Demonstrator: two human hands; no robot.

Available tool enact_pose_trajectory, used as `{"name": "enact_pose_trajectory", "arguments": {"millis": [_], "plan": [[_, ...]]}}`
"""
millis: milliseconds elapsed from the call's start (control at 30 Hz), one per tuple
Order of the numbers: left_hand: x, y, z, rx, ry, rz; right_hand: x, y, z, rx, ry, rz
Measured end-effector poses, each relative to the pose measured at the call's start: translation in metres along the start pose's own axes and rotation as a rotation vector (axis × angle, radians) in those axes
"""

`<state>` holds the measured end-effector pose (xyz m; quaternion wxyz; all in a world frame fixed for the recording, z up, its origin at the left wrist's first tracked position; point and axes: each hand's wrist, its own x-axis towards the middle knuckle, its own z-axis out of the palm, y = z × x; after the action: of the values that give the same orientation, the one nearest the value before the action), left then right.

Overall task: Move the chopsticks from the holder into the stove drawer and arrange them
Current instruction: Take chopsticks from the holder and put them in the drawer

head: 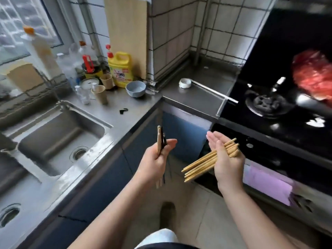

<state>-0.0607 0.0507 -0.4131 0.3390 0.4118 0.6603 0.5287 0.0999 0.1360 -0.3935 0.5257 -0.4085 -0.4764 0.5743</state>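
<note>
My left hand (158, 157) grips a few chopsticks (160, 139), some dark and some wooden, held nearly upright in front of the blue cabinet. My right hand (224, 157) holds a bundle of several light wooden chopsticks (201, 164) lying across the palm, tips pointing down-left, fingers loosely curled over them. Both hands hover above the floor between the sink counter and the black stove (269, 105). The stove's front panel (260, 155) is just right of my right hand. I cannot see a chopstick holder or an open drawer.
A steel sink (59, 139) fills the left counter. Bottles, a yellow detergent jug (120, 69), paper cups and a grey bowl (135, 88) crowd the back corner. A ladle (186, 83) lies by the stove. A purple cloth (269, 184) hangs on the stove front.
</note>
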Motion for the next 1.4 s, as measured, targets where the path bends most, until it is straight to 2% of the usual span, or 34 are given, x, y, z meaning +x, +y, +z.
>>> {"name": "enact_pose_trajectory", "arguments": {"millis": [167, 300, 400, 600, 767, 1067, 1200, 1400], "plan": [[0.053, 0.0, 0.095, -0.008, -0.208, 0.072, 0.034, -0.005, -0.084, -0.057, 0.222, -0.041], [0.096, -0.004, 0.167, -0.036, -0.339, 0.096, 0.067, -0.009, -0.137, -0.127, 0.378, 0.0], [0.128, -0.008, 0.218, -0.041, -0.401, 0.106, 0.098, -0.006, -0.174, -0.215, 0.452, 0.009], [0.191, -0.018, 0.303, 0.018, -0.517, 0.044, 0.171, 0.008, -0.233, -0.234, 0.575, 0.009], [0.23, -0.048, 0.364, 0.041, -0.619, -0.034, 0.225, 0.046, -0.277, -0.275, 0.603, 0.057], [0.243, -0.159, 0.466, 0.13, -0.705, -0.207, 0.271, 0.164, -0.358, -0.397, 0.643, 0.259], [0.247, -0.212, 0.506, 0.182, -0.731, -0.283, 0.284, 0.229, -0.394, -0.458, 0.565, 0.393], [0.258, -0.289, 0.547, 0.27, -0.684, -0.534, 0.306, 0.32, -0.431, -0.431, 0.455, 0.523]]}}
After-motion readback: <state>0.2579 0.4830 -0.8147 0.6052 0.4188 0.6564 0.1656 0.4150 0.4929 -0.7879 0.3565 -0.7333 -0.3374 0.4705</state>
